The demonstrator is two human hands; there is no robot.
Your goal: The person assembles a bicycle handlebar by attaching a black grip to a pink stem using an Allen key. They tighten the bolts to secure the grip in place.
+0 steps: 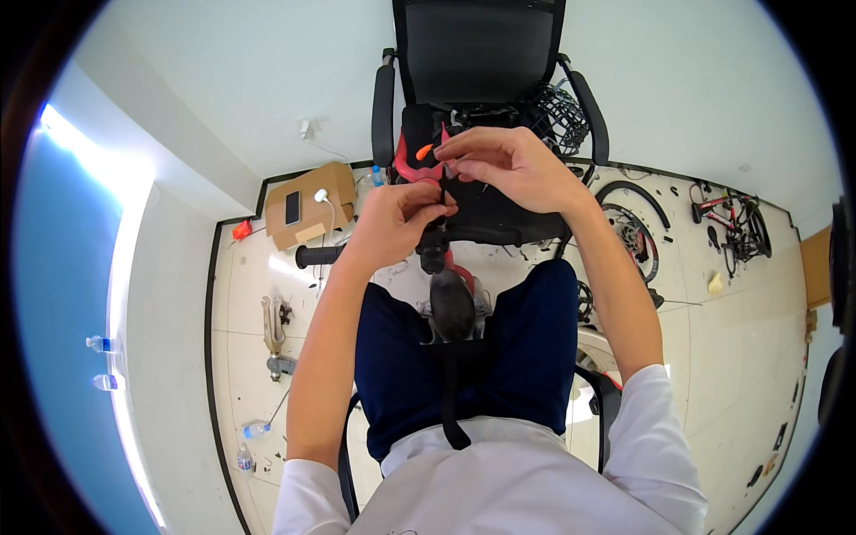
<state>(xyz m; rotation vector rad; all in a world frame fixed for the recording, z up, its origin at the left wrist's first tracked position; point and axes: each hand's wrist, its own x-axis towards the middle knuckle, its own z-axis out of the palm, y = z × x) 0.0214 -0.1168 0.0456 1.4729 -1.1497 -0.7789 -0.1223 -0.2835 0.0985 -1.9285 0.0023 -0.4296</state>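
Note:
In front of the chair seat, both my hands meet over a pinkish-red bicycle frame part (412, 168). My left hand (392, 223) is closed in a pinch at the lower end of a thin black strip (443, 189). Just above and to the right, my right hand (515, 168) has thumb and fingers brought together around a small dark piece, mostly hidden by the fingertips. A bright orange piece (424, 152) shows beside my right fingertips. Below the hands, a rounded dark grey part (452, 308) sits between my knees, and a black handlebar grip (316, 257) sticks out left.
A black office chair (477, 53) faces me, with a black wire basket (557, 116) on its seat. A cardboard box (308, 203) carries a phone (292, 208). Bicycle wheels (635, 236), a red bike frame (727, 214), a metal fork (272, 325) and bottles (256, 430) lie on the floor.

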